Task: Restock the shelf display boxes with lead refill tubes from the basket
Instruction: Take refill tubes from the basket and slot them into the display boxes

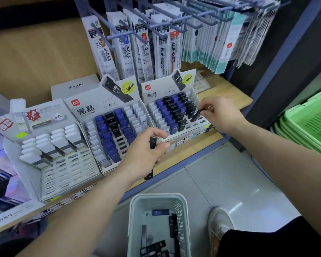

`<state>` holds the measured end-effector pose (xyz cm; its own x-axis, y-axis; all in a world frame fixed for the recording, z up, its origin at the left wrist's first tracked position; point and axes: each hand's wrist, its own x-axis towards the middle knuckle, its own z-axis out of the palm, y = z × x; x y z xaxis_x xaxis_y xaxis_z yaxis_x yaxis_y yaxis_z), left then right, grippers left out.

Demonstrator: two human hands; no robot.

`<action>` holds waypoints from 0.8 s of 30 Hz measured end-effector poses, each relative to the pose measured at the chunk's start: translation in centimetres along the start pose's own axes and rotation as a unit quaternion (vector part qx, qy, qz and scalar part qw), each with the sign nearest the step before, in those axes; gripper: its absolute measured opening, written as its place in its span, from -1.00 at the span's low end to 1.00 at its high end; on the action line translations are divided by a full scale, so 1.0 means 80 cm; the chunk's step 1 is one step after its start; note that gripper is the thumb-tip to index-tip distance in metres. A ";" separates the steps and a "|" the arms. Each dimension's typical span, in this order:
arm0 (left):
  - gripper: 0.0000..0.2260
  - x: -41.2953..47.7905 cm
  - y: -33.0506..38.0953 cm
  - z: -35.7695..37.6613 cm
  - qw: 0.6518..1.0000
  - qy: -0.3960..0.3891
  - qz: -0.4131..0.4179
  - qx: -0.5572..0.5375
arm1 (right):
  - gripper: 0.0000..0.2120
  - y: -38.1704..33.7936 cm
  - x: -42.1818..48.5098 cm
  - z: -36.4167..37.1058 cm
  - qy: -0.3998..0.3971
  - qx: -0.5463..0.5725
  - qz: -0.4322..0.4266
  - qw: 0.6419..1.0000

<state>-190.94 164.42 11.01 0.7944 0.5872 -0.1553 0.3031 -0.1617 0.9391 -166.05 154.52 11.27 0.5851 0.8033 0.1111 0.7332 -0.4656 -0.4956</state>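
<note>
My left hand point(146, 153) grips a black lead refill tube point(152, 142) upright in front of the middle display box point(82, 115). My right hand point(220, 114) pinches another black tube point(195, 115) by its end, tilted over the right side of the right display box point(193, 97). Both boxes hold rows of blue, black and white tubes with some open slots. A pale perforated basket point(133, 219) stands on the floor below, with several black tubes and a blue one point(160, 212) inside.
A third display box point(15, 160) with white-capped tubes stands at the left of the wooden shelf point(226, 91). Refill packs point(163, 52) hang on hooks above. Stacked green baskets point(308, 123) sit at the right. My shoe point(219, 223) is beside the basket.
</note>
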 end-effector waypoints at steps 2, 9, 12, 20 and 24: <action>-0.89 -0.001 0.000 -0.001 1.000 0.000 -0.001 -0.010 | -0.88 0.002 0.002 0.002 -0.007 -0.008 -0.008 1.000; -0.89 -0.006 0.005 -0.013 0.999 0.019 0.012 -0.030 | -0.86 -0.002 0.011 0.023 0.016 -0.045 -0.005 0.999; -0.90 -0.009 0.007 -0.021 0.999 0.034 0.019 -0.038 | -0.83 -0.013 0.009 0.026 0.021 -0.062 0.010 0.998; -0.92 -0.010 0.019 -0.048 0.984 0.120 0.033 -0.127 | -0.90 -0.143 -0.069 0.018 -0.083 0.201 -0.010 0.976; -0.94 -0.015 0.026 -0.052 0.975 0.163 0.048 -0.145 | -0.69 -0.184 -0.103 0.049 -0.179 0.305 0.028 0.935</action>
<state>-193.43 166.69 14.41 0.5880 0.8088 -0.0015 0.0372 -0.0253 0.9990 -183.04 156.17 14.29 0.3827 0.9078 -0.1716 0.3075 -0.3004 -0.9029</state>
